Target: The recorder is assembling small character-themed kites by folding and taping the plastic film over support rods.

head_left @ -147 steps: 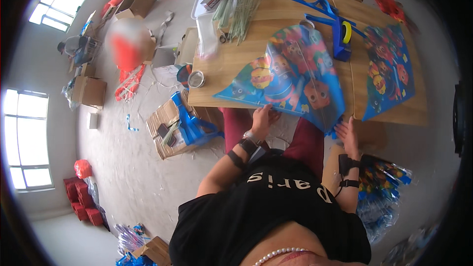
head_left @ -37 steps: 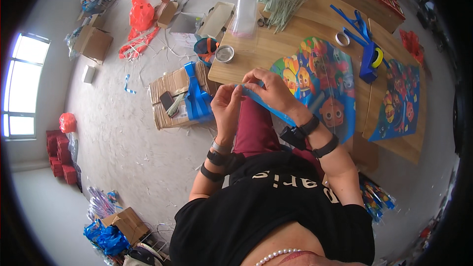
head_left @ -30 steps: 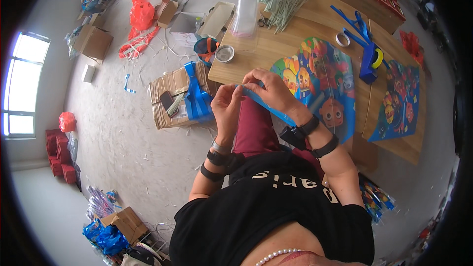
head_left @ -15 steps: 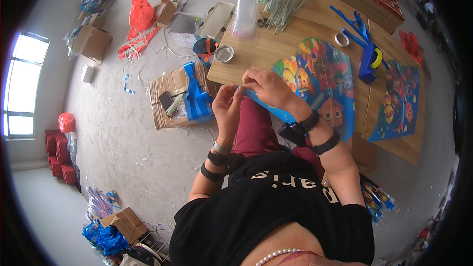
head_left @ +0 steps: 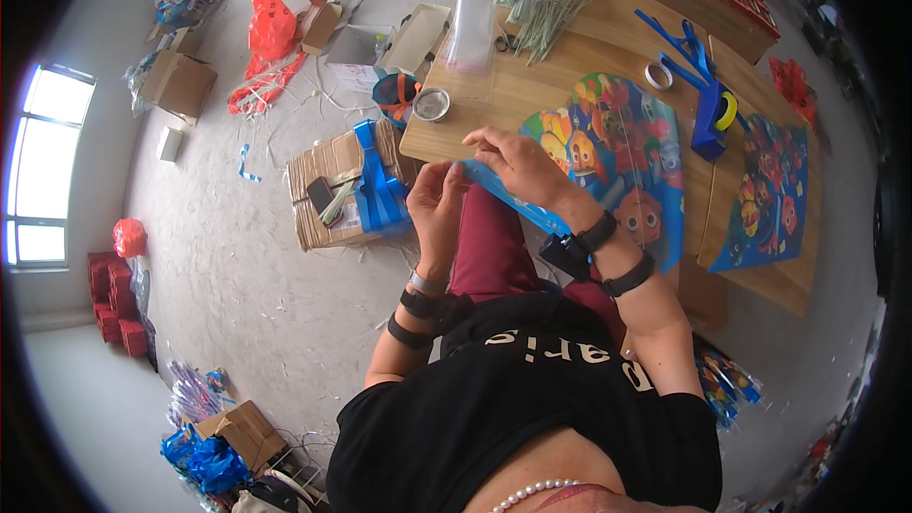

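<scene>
Head cam: L fingers (head_left: pixel 452 178) pinch printed sheet (head_left: pixel 617 147) tip, R fingers (head_left: pixel 487 140) nr.

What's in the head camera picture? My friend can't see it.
A person's left hand pinches the corner of a blue, cartoon-printed sheet, with the right hand close beside it. The sheet lies partly on a wooden table.

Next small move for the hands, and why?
Probably lower the right hand to pinch the printed sheet beside the left hand. The left hand seems to hold the sheet's corner, while the right lies across the blue edge with fingers spread near that corner; the corner sits off the table, so a second pinch should steady it.
</scene>
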`<state>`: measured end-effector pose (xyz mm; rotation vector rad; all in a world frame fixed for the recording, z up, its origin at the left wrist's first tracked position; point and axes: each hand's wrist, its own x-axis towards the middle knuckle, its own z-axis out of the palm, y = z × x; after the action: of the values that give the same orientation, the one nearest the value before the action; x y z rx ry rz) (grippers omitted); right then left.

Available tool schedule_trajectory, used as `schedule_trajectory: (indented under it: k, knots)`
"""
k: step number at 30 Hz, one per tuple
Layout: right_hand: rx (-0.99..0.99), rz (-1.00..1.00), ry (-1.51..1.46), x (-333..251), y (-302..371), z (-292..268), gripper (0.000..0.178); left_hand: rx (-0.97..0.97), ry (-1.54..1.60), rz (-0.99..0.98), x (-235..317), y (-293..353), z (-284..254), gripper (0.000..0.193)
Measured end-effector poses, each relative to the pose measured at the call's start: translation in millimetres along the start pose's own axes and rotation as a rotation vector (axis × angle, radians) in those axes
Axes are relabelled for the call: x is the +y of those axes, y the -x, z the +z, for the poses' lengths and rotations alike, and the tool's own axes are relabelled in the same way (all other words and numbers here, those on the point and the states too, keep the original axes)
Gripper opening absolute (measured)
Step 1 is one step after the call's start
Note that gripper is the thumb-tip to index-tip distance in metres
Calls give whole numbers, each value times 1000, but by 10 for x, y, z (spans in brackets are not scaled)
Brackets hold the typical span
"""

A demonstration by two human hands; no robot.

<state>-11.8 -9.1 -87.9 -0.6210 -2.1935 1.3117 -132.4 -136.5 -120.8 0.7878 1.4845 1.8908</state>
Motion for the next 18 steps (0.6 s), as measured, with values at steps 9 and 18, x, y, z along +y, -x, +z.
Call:
schedule_trajectory:
  k: [9, 18]
  knots:
    - [13, -25, -80, 15, 23, -21, 14, -19, 27, -54, -9, -8, -15, 13]
    - [23, -10, -123, -31, 61, -10, 10, 12, 18, -37, 5, -9, 25, 16]
